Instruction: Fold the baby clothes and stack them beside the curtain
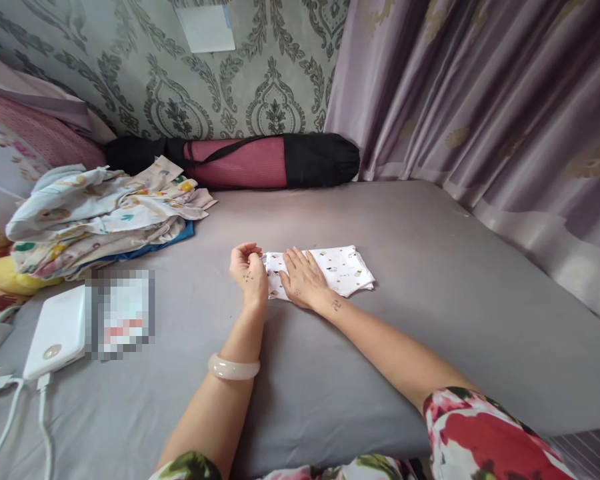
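Observation:
A white cloth with a small print of brown and dark figures point(347, 267) lies folded into a flat rectangle on the grey bed sheet point(380, 373). My right hand point(304, 277) rests flat on its left half, fingers stretched out. At the cloth's left end is my left hand point(249, 273), its fingers curled closed. A thin greyish bit, perhaps a strap or an edge, shows between that hand and the cloth; what the fingers hold is hidden. The folded layers show slightly uneven at the right end.
A heap of printed clothes point(105, 207) lies at the back left. Behind it a pink and black rolled bag point(240, 162) runs along the wall. A white power bank point(57, 333) with a cable point(45, 413) sits front left. Purple curtains point(455, 87) hang on the right.

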The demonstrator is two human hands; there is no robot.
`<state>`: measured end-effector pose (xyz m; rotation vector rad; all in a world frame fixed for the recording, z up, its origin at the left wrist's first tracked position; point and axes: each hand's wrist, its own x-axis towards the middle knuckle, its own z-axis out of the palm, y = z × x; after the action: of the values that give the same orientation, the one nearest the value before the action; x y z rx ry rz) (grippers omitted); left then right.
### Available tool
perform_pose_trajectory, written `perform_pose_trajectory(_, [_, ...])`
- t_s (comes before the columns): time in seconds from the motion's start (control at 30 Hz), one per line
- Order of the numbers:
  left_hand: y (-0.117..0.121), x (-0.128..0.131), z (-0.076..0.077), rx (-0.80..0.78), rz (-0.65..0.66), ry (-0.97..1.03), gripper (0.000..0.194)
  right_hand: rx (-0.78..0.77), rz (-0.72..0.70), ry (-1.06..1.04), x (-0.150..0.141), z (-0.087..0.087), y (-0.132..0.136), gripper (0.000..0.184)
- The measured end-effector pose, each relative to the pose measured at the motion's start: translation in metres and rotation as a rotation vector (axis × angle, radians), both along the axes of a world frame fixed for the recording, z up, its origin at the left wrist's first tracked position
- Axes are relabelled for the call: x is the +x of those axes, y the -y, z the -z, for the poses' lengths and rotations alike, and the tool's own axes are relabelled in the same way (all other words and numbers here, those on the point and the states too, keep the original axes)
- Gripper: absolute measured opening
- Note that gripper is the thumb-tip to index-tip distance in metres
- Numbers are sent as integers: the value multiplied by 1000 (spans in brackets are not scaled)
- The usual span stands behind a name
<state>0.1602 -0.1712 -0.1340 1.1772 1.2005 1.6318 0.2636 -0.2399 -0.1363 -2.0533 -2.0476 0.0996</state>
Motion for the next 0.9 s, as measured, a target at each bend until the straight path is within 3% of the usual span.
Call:
perform_pose_trajectory(0.23, [2, 1, 4, 39, 55, -53, 21, -7, -28, -42, 11, -5, 3, 58])
perform_pose_trajectory(0.47, [4, 3, 3, 5, 96, -77, 23, 7, 55, -22, 40, -6, 11, 59])
perform_pose_trajectory(0.7, [10, 4, -7, -8, 126, -182, 22, 15, 101, -19, 37, 5, 13, 59])
perform_pose_trajectory(0.9, [12, 4, -6, 11, 137, -211, 22, -4, 81, -43, 40, 2, 14, 59])
